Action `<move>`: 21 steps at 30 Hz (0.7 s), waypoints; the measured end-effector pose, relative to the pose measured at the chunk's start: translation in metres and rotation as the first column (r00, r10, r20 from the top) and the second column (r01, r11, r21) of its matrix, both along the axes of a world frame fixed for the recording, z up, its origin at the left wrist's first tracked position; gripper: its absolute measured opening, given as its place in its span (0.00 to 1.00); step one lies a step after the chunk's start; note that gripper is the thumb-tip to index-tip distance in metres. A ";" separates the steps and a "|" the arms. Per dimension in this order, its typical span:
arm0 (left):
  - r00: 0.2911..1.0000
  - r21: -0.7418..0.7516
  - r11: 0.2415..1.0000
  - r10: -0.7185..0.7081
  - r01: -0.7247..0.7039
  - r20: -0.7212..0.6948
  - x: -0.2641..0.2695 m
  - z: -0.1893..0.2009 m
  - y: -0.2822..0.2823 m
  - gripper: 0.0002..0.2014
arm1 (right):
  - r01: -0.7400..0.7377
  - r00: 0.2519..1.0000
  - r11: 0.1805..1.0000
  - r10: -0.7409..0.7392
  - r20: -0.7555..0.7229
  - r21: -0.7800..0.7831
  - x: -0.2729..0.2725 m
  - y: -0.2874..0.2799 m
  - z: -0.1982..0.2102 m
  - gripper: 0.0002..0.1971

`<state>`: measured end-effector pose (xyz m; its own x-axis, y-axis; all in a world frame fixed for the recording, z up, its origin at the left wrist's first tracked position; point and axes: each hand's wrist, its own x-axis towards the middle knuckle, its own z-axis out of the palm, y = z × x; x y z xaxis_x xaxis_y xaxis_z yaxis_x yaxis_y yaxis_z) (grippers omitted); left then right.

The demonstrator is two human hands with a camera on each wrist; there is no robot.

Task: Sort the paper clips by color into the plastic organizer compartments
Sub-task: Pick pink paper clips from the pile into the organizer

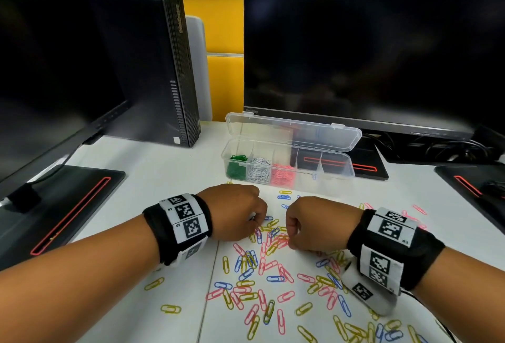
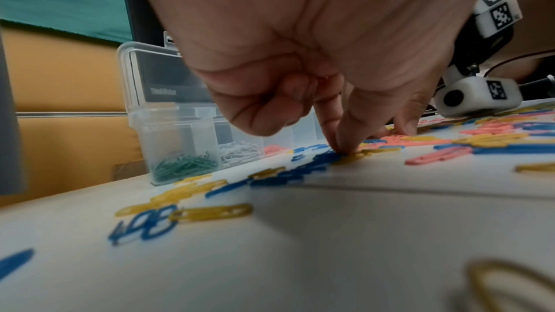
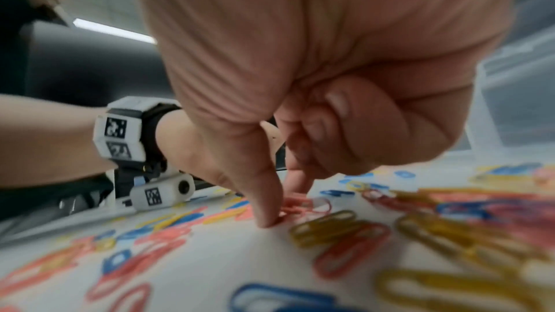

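Both my hands are low over the pile of paper clips [image 1: 269, 269] in the lower middle of the head view, and the plastic organizer [image 1: 287, 165] lies beyond them, toward the upper middle of the frame, with its lid open. Its long axis runs from left to right across the picture, so every compartment is reached by moving forward from the pile. The three compartments at its left end already hold green, white and pink clips; the ones on the right look empty to me. My left hand [image 1: 240, 211] is a little nearer to the organizer than my right hand [image 1: 314, 225], I think. In the left wrist view my fingertips [image 2: 345, 146] come together narrow on a spot where blue and yellow clips meet, with the other fingers curled in; I cannot tell which clip is pinched, or if any is lifted. In the right wrist view my thumb [image 3: 267, 212] presses down at the edge of some pink clips [image 3: 300, 207], beside a yellow one, and the other fingers are curled; a real grip I cannot confirm. The head view hides all fingertips under the knuckles, but only this view shows the organizer complete.
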<state>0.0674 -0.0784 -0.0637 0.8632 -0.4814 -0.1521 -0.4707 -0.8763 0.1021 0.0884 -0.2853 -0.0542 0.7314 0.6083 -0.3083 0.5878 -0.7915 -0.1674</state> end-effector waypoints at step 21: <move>0.998 0.016 0.998 -0.053 0.053 0.027 -0.005 0.000 0.001 0.10 | 0.799 0.439 0.381 0.157 -0.884 0.465 0.027 -0.039 -0.004 0.11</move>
<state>0.0621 -0.0779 -0.0639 0.8404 -0.5246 -0.1361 -0.5192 -0.8513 0.0756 0.1156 -0.3246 -0.0580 0.6812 0.6276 -0.3769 -0.4432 -0.0563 -0.8947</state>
